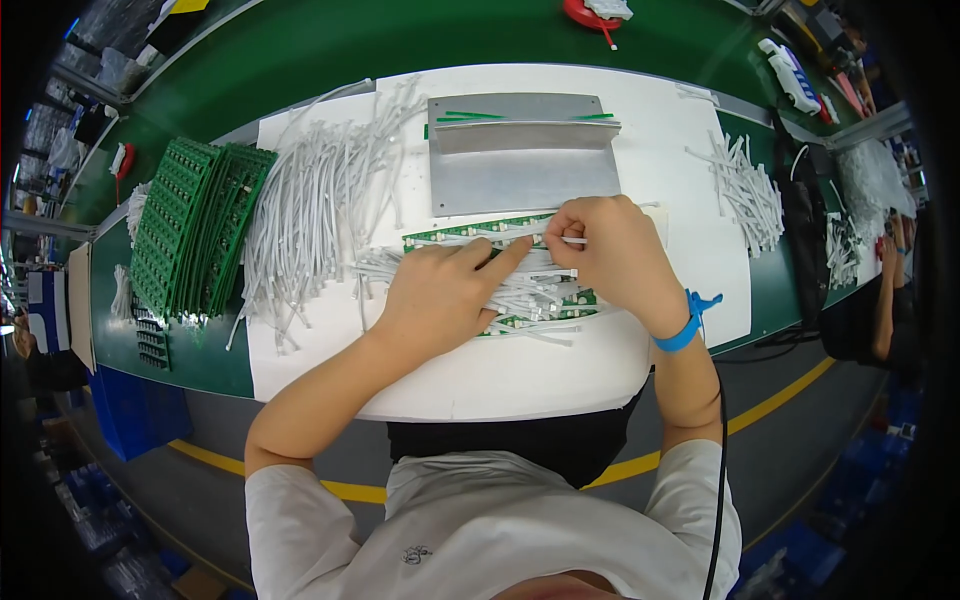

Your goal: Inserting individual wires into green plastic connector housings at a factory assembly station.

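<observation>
— Two hands were busy that day. What sat far on the left?

— A stack of green circuit boards [190, 230] stood on the green table [300, 50], leaning over a bit. Just beside it lay a big heap of white wires [310, 220], on the left part of a white mat [500, 370].

— And the left hand?

— The left hand [440, 295] lay flat on a bunch of short white wires [535, 290]. Its pointing finger was stretched out to the right and pressed down on them. The grip was loose, not closed around anything.

— What was under those wires?

— A long green board [470, 233]. It lay in the middle of the mat, right in front of the person. The wires covered most of it, so only its edges showed.

— Was anything behind it?

— Yes, a grey metal plate [525, 150], just past the board, with thin green sticks [470, 116] on top.

— What about the right hand?

— The right hand [615, 255] was curled up tight. Its grip pinched one white wire [572, 240] between thumb and finger, just above the board. The two hands almost touched. A blue band [688, 325] went round that wrist.

— And farther right?

— A smaller pile of white wires [750, 190] lay near the right edge of the mat. At the far right, another person's arm [885, 290] showed by the table.
</observation>
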Available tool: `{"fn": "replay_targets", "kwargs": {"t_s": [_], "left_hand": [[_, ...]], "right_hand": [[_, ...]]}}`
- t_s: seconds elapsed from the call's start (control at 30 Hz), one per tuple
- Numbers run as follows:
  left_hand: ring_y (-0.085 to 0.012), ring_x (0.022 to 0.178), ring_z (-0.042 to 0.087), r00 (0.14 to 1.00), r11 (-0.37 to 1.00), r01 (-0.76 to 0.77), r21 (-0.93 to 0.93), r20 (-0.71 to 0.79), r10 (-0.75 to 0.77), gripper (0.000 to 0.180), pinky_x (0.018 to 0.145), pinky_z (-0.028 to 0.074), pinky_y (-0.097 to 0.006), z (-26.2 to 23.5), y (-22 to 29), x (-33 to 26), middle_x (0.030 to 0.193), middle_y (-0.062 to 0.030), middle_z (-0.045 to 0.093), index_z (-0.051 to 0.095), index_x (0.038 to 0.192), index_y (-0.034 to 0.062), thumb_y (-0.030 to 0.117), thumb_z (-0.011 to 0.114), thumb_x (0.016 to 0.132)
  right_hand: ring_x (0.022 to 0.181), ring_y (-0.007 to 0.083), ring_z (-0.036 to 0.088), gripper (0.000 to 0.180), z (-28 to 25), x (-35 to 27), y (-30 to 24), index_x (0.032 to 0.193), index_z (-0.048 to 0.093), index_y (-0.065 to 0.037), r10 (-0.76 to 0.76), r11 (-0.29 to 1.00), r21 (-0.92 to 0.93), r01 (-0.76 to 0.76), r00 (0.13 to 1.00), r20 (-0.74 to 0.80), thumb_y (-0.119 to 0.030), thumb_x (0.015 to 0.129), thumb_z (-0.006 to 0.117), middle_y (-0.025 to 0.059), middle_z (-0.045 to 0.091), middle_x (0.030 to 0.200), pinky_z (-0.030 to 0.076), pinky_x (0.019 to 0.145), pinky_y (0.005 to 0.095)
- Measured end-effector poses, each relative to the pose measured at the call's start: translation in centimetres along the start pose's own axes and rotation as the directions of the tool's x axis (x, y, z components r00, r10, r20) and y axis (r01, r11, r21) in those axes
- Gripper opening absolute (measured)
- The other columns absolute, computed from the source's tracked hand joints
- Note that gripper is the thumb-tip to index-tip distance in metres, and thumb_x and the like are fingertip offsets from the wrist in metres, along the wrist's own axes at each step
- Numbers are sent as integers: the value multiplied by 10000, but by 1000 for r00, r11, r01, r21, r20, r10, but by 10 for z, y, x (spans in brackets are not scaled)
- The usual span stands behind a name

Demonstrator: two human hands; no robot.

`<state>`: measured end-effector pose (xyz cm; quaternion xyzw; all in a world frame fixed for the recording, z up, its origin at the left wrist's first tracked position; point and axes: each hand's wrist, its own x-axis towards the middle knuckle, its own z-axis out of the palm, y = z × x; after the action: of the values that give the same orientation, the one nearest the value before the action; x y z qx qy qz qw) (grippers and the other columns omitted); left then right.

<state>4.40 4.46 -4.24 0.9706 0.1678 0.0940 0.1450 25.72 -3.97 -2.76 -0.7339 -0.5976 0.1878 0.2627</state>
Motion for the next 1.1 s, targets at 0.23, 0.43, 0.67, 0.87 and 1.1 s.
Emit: {"fn": "replay_targets", "kwargs": {"t_s": [0.23,0.43,0.67,0.87,1.1], "left_hand": [[-251,687,654,999,1000,15,-5,-31,-15,858,623,535,-375,4,-2,0,869,-51,605,614,1397,181,105,803,564],[-249,676,646,1000,1000,18,0,-20,-18,877,615,531,-376,1,-1,1,854,-46,598,614,1399,188,99,797,547],[-235,695,671,1000,1000,14,17,6,-14,850,617,535,-367,-1,-1,1,871,-49,610,608,1393,169,127,842,577],[-259,632,608,999,1000,20,-15,-51,-21,906,588,516,-379,3,-3,0,809,-37,571,634,1391,207,58,746,505],[-263,639,616,999,1000,25,-17,-42,-26,895,585,521,-382,2,-4,1,811,-38,580,630,1391,208,53,738,516]], "right_hand": [[637,265,656,69,-2,7,1,813,726,16,-16,988,156,3,996,84,-47,786,731,150,690,705,532,622,330],[605,239,631,102,3,6,3,859,719,48,-98,987,129,96,995,13,-41,813,731,162,682,707,518,604,317],[626,245,653,92,6,4,2,865,723,50,-33,990,140,27,998,47,-19,804,732,177,694,725,537,629,318],[637,232,659,79,5,6,-3,848,723,57,-18,980,201,9,999,44,-13,812,727,172,701,731,542,652,312],[618,228,648,91,7,7,2,857,730,59,-42,975,221,33,999,34,-19,811,733,175,699,718,533,629,315]]}}
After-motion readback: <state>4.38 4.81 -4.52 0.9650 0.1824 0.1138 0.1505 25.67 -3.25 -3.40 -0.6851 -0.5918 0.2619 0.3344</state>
